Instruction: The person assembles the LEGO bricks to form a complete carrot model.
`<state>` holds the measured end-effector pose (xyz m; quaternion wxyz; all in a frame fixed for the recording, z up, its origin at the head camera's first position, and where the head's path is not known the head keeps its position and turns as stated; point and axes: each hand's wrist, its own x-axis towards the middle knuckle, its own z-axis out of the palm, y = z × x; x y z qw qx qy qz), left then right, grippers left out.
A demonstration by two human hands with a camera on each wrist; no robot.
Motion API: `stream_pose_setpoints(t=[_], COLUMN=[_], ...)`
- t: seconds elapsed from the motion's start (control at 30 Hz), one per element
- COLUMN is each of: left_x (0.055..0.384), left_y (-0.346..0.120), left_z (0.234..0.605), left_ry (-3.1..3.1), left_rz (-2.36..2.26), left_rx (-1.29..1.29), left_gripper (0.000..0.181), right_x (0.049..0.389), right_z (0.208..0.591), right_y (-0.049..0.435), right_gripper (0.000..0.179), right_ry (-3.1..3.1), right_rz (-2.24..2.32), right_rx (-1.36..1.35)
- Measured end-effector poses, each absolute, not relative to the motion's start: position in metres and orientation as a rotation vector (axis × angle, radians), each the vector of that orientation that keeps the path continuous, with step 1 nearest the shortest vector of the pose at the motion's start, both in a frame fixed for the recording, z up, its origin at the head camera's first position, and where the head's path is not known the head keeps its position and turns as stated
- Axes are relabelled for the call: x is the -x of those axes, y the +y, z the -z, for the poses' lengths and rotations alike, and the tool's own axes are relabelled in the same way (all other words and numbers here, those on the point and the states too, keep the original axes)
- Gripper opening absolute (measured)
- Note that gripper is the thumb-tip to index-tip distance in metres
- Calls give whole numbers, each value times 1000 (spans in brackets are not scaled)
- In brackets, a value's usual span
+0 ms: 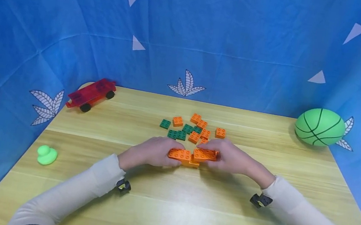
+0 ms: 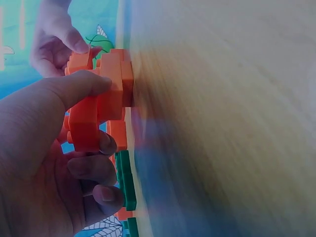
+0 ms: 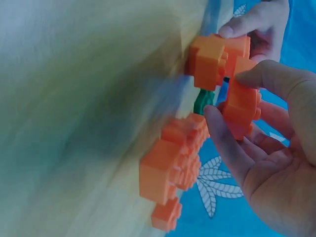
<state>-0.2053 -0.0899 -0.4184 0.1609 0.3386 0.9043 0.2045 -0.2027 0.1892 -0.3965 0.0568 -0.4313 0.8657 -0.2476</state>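
Observation:
My left hand (image 1: pixel 157 151) grips a built-up piece of orange toy bricks (image 1: pixel 179 155), thumb on its near side and fingers curled behind it. A lower orange brick (image 1: pixel 194 163) of that piece sticks out to the right. Between right thumb and fingers, my right hand (image 1: pixel 230 159) pinches another long orange brick (image 1: pixel 205 155), studs up. In the right wrist view this brick (image 3: pixel 241 106) is held slightly above the level of the lower one, its end close to the built-up piece (image 3: pixel 210 61). The left wrist view shows the left thumb pressing the piece (image 2: pixel 111 96).
Just behind the hands lie several loose orange bricks (image 1: pixel 194 137) and green bricks (image 1: pixel 172 134). A red toy car (image 1: pixel 91 95) stands back left, a lime-green toy (image 1: pixel 46 155) at the left edge. At the back right sits a green ball (image 1: pixel 320 127). Blue cloth (image 1: pixel 244 41) encloses the wooden table (image 1: pixel 174 210).

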Motion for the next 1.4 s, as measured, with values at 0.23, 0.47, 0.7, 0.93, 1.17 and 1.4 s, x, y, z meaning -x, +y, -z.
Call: stream_pose_setpoints(t=[0.23,0.47,0.7,0.93,1.17,1.4], left_x=[207,208,207,207,209,209], left_y=[-89,-89,-89,-89,-88,-89], left_z=[419,419,417,417,418,416], left_ry=[2578,2568,2570,2575,2575,2569], left_rz=[-588,-600,-588,-579,-573,-559], left_rx=[-984,-987,-979,-975,-976,-974], left_gripper=[23,19,17,17,19,23], right_x=[196,196,196,196,199,202], right_z=[402,407,412,412,412,412], right_y=[184,180,174,169,169,166], right_gripper=[44,41,36,33,29,27], right_ry=[2640,2637,2659,2677,2652,2606], right_rz=[793,790,864,878,920,954], right_rx=[1230,1222,1232,1138,1106,1083])
